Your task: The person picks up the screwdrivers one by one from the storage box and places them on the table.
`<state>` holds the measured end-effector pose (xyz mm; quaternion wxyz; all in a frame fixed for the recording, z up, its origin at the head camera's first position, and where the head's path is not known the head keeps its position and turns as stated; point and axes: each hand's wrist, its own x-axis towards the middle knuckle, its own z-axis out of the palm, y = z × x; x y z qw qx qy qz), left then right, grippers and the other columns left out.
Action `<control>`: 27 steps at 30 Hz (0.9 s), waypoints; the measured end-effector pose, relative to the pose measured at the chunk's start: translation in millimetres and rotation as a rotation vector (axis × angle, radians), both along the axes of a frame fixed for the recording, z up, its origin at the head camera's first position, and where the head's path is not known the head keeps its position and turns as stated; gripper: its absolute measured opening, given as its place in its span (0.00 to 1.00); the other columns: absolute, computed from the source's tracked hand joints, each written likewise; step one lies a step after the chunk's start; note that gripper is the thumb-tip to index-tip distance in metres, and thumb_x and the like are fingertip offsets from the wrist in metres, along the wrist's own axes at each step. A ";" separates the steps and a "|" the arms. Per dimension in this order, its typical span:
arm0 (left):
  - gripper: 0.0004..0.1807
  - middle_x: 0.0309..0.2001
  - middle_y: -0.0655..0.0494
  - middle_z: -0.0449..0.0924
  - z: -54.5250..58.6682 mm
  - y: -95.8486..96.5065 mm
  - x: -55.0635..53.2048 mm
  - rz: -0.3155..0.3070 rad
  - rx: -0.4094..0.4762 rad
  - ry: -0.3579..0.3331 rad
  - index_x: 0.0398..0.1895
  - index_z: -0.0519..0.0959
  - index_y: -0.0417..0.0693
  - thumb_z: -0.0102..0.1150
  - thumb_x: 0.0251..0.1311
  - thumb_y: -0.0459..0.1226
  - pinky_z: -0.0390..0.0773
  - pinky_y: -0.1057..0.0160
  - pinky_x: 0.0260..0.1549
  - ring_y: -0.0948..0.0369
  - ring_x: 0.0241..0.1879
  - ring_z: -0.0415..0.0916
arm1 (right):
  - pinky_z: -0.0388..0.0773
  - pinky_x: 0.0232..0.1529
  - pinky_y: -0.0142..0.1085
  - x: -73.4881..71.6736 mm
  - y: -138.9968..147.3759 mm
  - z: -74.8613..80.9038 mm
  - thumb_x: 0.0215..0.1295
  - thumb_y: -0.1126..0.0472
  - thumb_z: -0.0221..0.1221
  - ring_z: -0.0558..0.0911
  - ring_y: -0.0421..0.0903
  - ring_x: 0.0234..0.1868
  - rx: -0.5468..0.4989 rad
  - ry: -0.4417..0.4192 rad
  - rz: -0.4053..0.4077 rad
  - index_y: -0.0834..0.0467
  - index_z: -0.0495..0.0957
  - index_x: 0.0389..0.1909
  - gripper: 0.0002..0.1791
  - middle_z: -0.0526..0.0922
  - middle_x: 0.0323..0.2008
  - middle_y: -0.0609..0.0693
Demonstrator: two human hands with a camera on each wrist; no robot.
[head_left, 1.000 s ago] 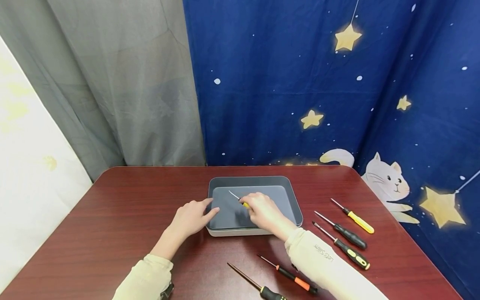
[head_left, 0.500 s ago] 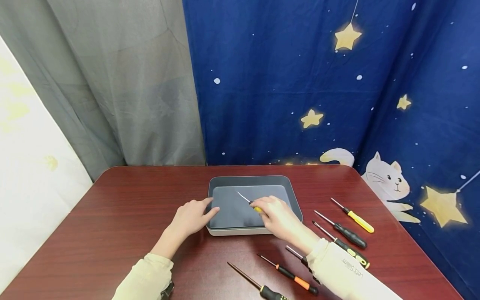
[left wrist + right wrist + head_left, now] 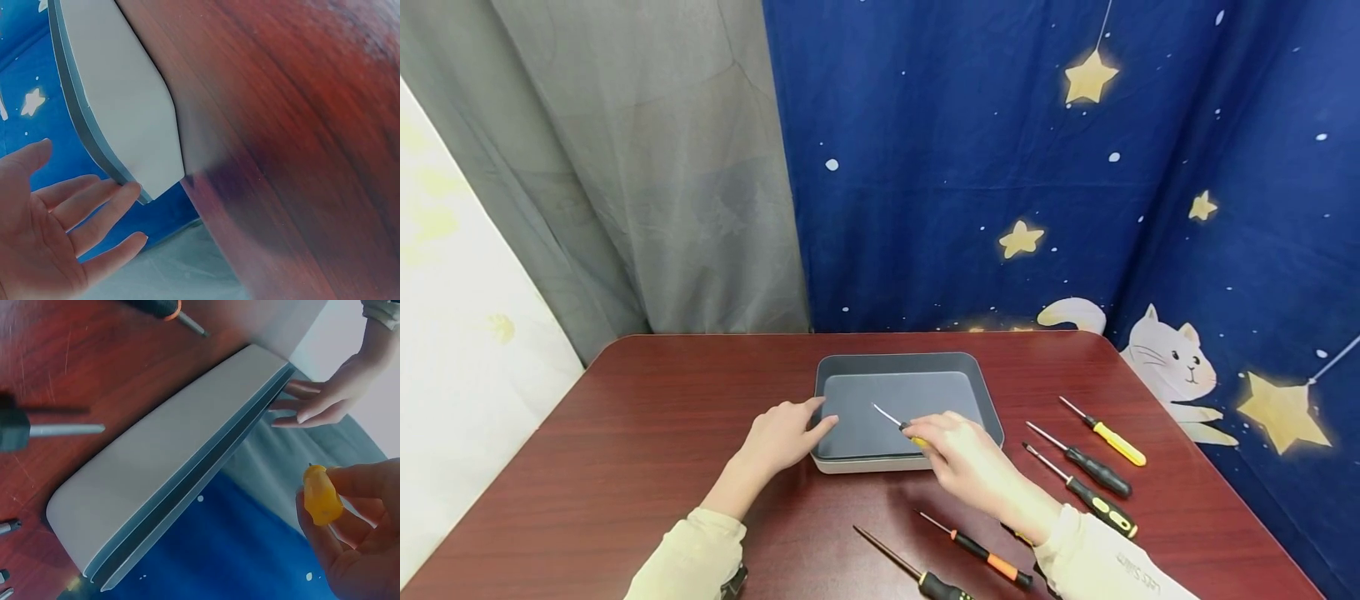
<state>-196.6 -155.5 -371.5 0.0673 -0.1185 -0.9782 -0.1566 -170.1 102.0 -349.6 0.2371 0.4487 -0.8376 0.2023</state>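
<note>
My right hand [image 3: 973, 462] pinches a small screwdriver by its yellow handle [image 3: 322, 497]. Its thin metal shaft [image 3: 887, 415] points left and away, over the grey rectangular tin [image 3: 872, 467]. In the right wrist view the handle's butt shows between thumb and fingers. My left hand [image 3: 781, 435] is at the tin's left side, fingers loosely spread. Seen from the left wrist, that hand's fingertips [image 3: 131, 189] are right at the rim of the tin's pale wall [image 3: 125, 94]. The dark grey inside of the tin holds nothing that shows.
Right of the tin lie a yellow screwdriver [image 3: 1118, 443], a black one [image 3: 1097, 472] and a black-and-yellow one [image 3: 1101, 507]. Nearer are an orange-and-black screwdriver [image 3: 988, 560] and a long-shafted one [image 3: 887, 552]. Another is mostly hidden under my right forearm. Curtains hang behind the table [image 3: 662, 417].
My right hand, holding the screwdriver, has drawn right and back toward me from over the tin's middle to its front right. The left hand has stayed at the tin's left side.
</note>
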 end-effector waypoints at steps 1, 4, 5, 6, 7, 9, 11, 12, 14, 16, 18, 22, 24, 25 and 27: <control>0.26 0.38 0.45 0.78 -0.2 -0.1 0.0 -0.001 -0.001 0.000 0.51 0.74 0.44 0.51 0.56 0.51 0.73 0.50 0.26 0.49 0.35 0.76 | 0.73 0.36 0.36 1.8 0.1 -0.5 0.47 0.74 0.60 0.77 0.44 0.36 -0.006 0.009 0.010 0.61 0.79 0.37 0.13 0.80 0.37 0.51; 0.26 0.38 0.45 0.78 -0.4 -0.2 -0.2 -0.002 -0.005 -0.002 0.52 0.74 0.44 0.51 0.56 0.51 0.73 0.50 0.26 0.49 0.35 0.76 | 0.73 0.35 0.36 7.1 0.2 -2.5 0.46 0.74 0.60 0.78 0.44 0.35 -0.017 0.021 0.031 0.61 0.79 0.36 0.14 0.80 0.37 0.52; 0.26 0.38 0.45 0.78 -0.4 -0.2 -0.2 -0.002 -0.008 -0.002 0.52 0.74 0.44 0.51 0.56 0.51 0.73 0.50 0.26 0.49 0.35 0.76 | 0.73 0.35 0.35 8.9 0.2 -3.2 0.46 0.74 0.60 0.78 0.43 0.35 -0.018 0.020 0.037 0.61 0.79 0.37 0.14 0.80 0.38 0.51; 0.26 0.38 0.45 0.78 -0.4 -0.2 -0.3 -0.003 -0.010 -0.002 0.52 0.74 0.44 0.51 0.56 0.51 0.73 0.50 0.26 0.49 0.35 0.76 | 0.73 0.35 0.35 10.9 0.2 -3.9 0.47 0.74 0.60 0.77 0.43 0.35 -0.018 0.019 0.041 0.61 0.79 0.37 0.13 0.80 0.38 0.51; 0.26 0.38 0.45 0.78 -0.4 -0.3 -0.3 -0.004 -0.011 -0.003 0.52 0.74 0.44 0.51 0.56 0.51 0.73 0.50 0.26 0.49 0.35 0.76 | 0.73 0.35 0.35 12.8 0.3 -4.6 0.47 0.73 0.60 0.77 0.43 0.35 -0.019 0.019 0.045 0.61 0.79 0.37 0.13 0.80 0.38 0.51; 0.26 0.39 0.45 0.78 -0.2 -0.2 -0.2 -0.003 -0.013 -0.003 0.52 0.74 0.44 0.50 0.56 0.52 0.73 0.50 0.26 0.49 0.35 0.76 | 0.73 0.35 0.34 16.9 0.3 -5.4 0.47 0.73 0.60 0.77 0.42 0.35 -0.020 0.019 0.048 0.60 0.79 0.37 0.13 0.80 0.38 0.50; 0.26 0.39 0.45 0.78 0.0 -0.2 -0.1 -0.001 -0.013 -0.004 0.52 0.74 0.44 0.50 0.56 0.52 0.73 0.50 0.25 0.49 0.35 0.76 | 0.72 0.35 0.33 20.9 0.3 -5.8 0.47 0.73 0.60 0.77 0.42 0.35 -0.025 0.023 0.051 0.60 0.79 0.37 0.13 0.80 0.38 0.50; 0.26 0.39 0.45 0.78 0.0 -0.2 0.0 0.000 -0.012 -0.004 0.51 0.74 0.44 0.50 0.56 0.52 0.73 0.50 0.25 0.48 0.35 0.76 | 0.72 0.35 0.33 22.9 0.3 -5.8 0.47 0.73 0.60 0.77 0.42 0.35 -0.028 0.023 0.052 0.60 0.79 0.37 0.14 0.80 0.38 0.50; 0.26 0.38 0.45 0.78 0.1 -0.2 0.1 0.001 -0.011 -0.004 0.51 0.74 0.44 0.50 0.56 0.52 0.73 0.50 0.25 0.48 0.35 0.76 | 0.72 0.35 0.32 27.3 0.2 -6.0 0.46 0.73 0.60 0.76 0.41 0.35 -0.030 0.017 0.055 0.60 0.79 0.37 0.15 0.79 0.39 0.49; 0.26 0.38 0.45 0.78 -0.1 -0.2 0.2 0.001 -0.011 -0.003 0.51 0.74 0.44 0.51 0.56 0.52 0.73 0.50 0.26 0.48 0.35 0.76 | 0.72 0.35 0.32 31.6 -0.2 -6.6 0.45 0.73 0.60 0.76 0.41 0.35 -0.028 0.017 0.060 0.59 0.79 0.38 0.16 0.79 0.39 0.49; 0.26 0.38 0.45 0.78 -0.2 -0.1 0.3 0.002 -0.010 -0.003 0.51 0.74 0.44 0.51 0.56 0.52 0.72 0.49 0.26 0.48 0.35 0.76 | 0.71 0.36 0.32 35.9 -1.1 -7.8 0.44 0.73 0.60 0.76 0.40 0.36 -0.016 0.018 0.070 0.59 0.79 0.38 0.16 0.79 0.39 0.48; 0.26 0.38 0.45 0.78 -0.5 0.1 0.7 0.003 -0.012 -0.002 0.51 0.74 0.44 0.51 0.56 0.52 0.72 0.49 0.26 0.48 0.34 0.76 | 0.70 0.37 0.30 44.5 -4.5 -11.3 0.43 0.72 0.60 0.75 0.40 0.37 -0.001 0.044 0.113 0.58 0.78 0.37 0.16 0.78 0.39 0.48; 0.26 0.38 0.45 0.78 -0.5 0.3 0.8 0.004 -0.012 -0.002 0.51 0.74 0.44 0.51 0.56 0.52 0.73 0.50 0.26 0.48 0.34 0.76 | 0.70 0.37 0.28 49.1 -6.3 -13.6 0.44 0.72 0.59 0.75 0.39 0.39 0.002 0.028 0.147 0.57 0.78 0.38 0.16 0.78 0.40 0.48; 0.26 0.38 0.45 0.78 -0.5 0.4 0.8 0.004 -0.013 -0.001 0.51 0.74 0.44 0.51 0.56 0.51 0.73 0.50 0.26 0.48 0.34 0.76 | 0.69 0.37 0.27 51.3 -7.1 -14.9 0.45 0.72 0.59 0.75 0.39 0.39 0.005 0.019 0.164 0.57 0.78 0.38 0.16 0.78 0.40 0.48; 0.26 0.38 0.45 0.78 -0.6 0.6 0.8 0.004 -0.011 0.000 0.51 0.74 0.44 0.51 0.56 0.51 0.73 0.50 0.26 0.48 0.34 0.76 | 0.69 0.37 0.26 55.6 -8.9 -18.0 0.46 0.72 0.59 0.74 0.39 0.39 0.017 -0.009 0.191 0.57 0.77 0.38 0.16 0.78 0.41 0.48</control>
